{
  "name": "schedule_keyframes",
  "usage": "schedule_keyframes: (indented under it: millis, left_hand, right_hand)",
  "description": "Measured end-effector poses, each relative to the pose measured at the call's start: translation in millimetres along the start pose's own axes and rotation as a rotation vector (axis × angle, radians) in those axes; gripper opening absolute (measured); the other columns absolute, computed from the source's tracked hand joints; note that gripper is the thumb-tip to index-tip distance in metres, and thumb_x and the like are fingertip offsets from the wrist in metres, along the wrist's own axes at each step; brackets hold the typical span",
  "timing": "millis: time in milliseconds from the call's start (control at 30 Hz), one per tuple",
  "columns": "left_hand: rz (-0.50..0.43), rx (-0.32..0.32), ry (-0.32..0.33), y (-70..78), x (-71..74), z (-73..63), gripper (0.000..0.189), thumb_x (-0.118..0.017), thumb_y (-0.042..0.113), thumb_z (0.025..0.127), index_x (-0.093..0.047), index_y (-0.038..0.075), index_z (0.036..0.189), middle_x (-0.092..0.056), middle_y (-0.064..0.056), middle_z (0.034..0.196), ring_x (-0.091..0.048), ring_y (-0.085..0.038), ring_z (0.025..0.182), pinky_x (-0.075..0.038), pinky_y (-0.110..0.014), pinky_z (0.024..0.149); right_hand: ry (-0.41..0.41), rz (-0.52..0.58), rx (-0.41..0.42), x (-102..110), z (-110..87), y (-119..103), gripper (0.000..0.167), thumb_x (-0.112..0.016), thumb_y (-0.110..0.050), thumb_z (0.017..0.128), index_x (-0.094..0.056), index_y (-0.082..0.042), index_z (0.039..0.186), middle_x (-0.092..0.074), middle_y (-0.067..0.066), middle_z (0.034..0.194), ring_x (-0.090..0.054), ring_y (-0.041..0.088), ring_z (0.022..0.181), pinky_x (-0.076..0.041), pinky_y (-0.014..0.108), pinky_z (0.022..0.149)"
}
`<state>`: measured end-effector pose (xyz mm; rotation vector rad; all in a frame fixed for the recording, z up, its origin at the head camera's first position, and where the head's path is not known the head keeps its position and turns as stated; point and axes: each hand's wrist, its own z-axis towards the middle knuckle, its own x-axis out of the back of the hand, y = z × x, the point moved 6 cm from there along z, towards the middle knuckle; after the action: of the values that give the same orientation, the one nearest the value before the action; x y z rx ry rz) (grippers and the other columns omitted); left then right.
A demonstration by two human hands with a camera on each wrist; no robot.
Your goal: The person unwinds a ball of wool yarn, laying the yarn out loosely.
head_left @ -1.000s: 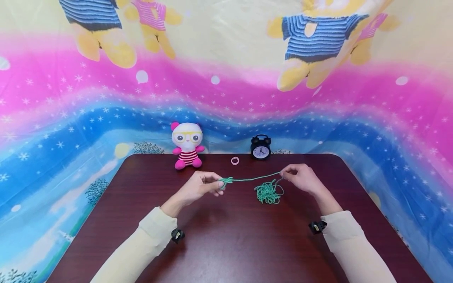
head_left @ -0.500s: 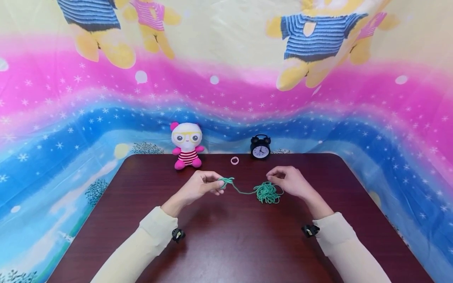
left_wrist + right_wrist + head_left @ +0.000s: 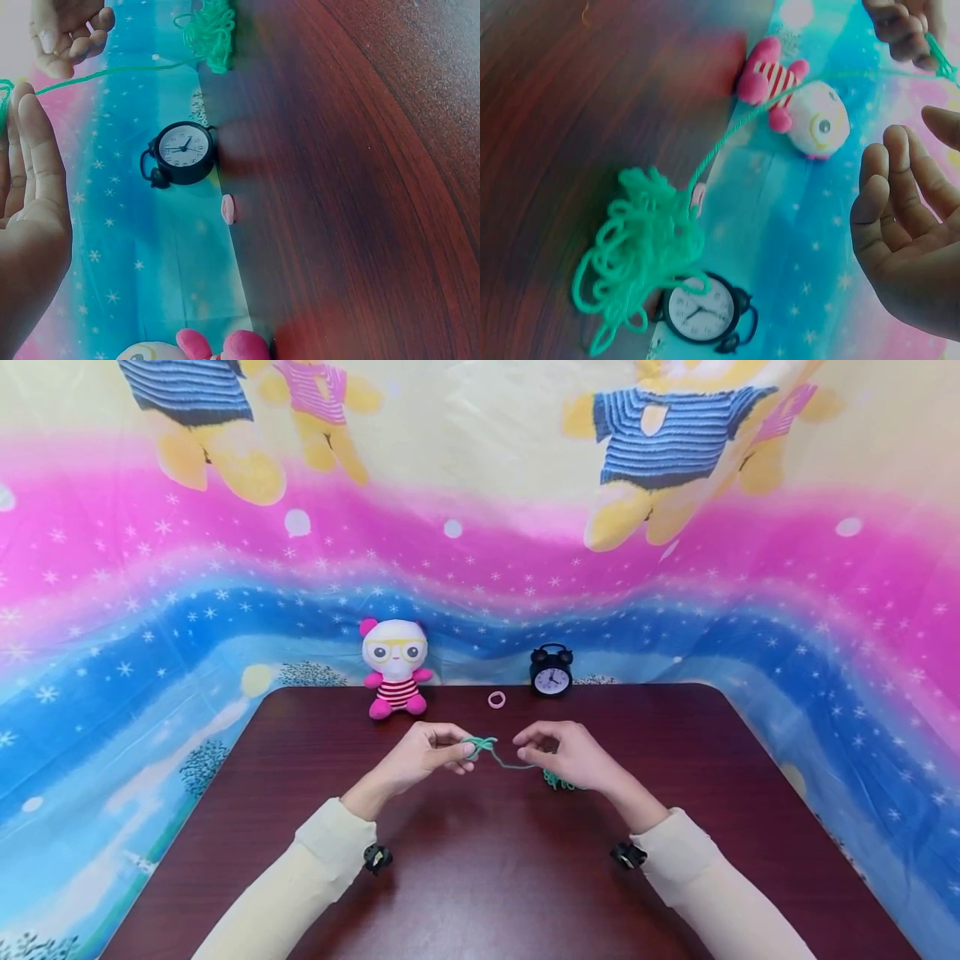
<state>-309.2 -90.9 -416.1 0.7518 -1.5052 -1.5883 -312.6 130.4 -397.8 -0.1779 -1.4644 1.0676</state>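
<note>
My left hand [image 3: 420,758] pinches a small looped bunch of green yarn [image 3: 483,745] between thumb and fingers, raised above the table. From this bunch a single slack strand dips to the right toward a loose pile of the same yarn [image 3: 649,232]. In the head view my right hand [image 3: 566,756] covers most of that pile. The right wrist view shows the right hand's fingers [image 3: 900,176] loosely bent, the thumb apart from them and nothing held. Its fingertips point at the left hand, a short gap away.
Along the back of the dark wooden table [image 3: 480,868] sit a pink and white panda plush [image 3: 395,664], a small pink ring [image 3: 503,701] and a black alarm clock [image 3: 552,679]. A printed cloth [image 3: 480,577] hangs behind the table.
My right hand has let go of the yarn strand and moved left, over the pile, toward my left hand. The strand, taut before, now sags. The left hand stays in place.
</note>
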Motion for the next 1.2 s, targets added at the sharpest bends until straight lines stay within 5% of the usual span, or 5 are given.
schedule_keyframes:
  millis: [133, 367, 567, 900, 1200]
  left_hand:
    - [0.005, -0.006, -0.011, -0.4, -0.7, 1.5, 0.030, -0.067, 0.012, 0.095, -0.065, -0.010, 0.115, -0.073, -0.020, 0.094, -0.073, -0.014, 0.078, -0.063, -0.035, 0.077]
    - [0.010, -0.022, -0.029, 0.5, -2.8, 1.5, 0.029, -0.066, 0.011, 0.095, -0.066, -0.010, 0.116, -0.069, -0.030, 0.099, -0.073, -0.017, 0.079, -0.063, -0.035, 0.077]
    - [0.023, -0.024, -0.030, 0.2, -2.1, 1.7, 0.027, -0.066, 0.010, 0.096, -0.066, -0.009, 0.114, -0.073, -0.009, 0.091, -0.073, -0.022, 0.080, -0.063, -0.034, 0.076]
    - [0.049, -0.012, -0.016, -2.7, 1.3, 0.2, 0.025, -0.068, 0.012, 0.095, -0.068, -0.007, 0.110, -0.072, -0.011, 0.089, -0.071, -0.018, 0.076, -0.063, -0.035, 0.074]
    - [0.045, -0.015, -0.013, -2.8, 1.8, -1.3, 0.024, -0.068, 0.010, 0.094, -0.069, -0.008, 0.110, -0.073, -0.001, 0.083, -0.070, -0.013, 0.073, -0.063, -0.034, 0.072]
  right_hand:
    - [-0.026, 0.023, 0.013, -11, 3.0, -7, 0.017, -0.073, -0.029, 0.091, -0.073, -0.027, 0.108, -0.071, -0.009, 0.087, -0.065, 0.016, 0.079, -0.054, 0.028, 0.065]
    - [-0.024, 0.009, 0.075, -24, 7.6, -15, 0.015, -0.073, -0.028, 0.091, -0.074, -0.022, 0.105, -0.071, -0.010, 0.086, -0.065, 0.013, 0.081, -0.053, 0.027, 0.071]
    - [-0.004, 0.007, 0.080, -26, 7.9, -14, 0.004, -0.071, -0.027, 0.093, -0.075, -0.026, 0.094, -0.071, -0.011, 0.083, -0.062, 0.007, 0.074, -0.053, 0.024, 0.068]
    - [0.138, 0.036, 0.006, 6, 7.6, -9, 0.006, -0.068, -0.029, 0.096, -0.072, -0.029, 0.091, -0.069, -0.005, 0.076, -0.065, 0.017, 0.067, -0.054, 0.029, 0.066]
    - [0.282, 0.050, -0.009, 34, 5.9, -6, 0.010, -0.069, -0.034, 0.095, -0.073, -0.025, 0.096, -0.072, -0.006, 0.089, -0.064, 0.014, 0.084, -0.053, 0.034, 0.075]
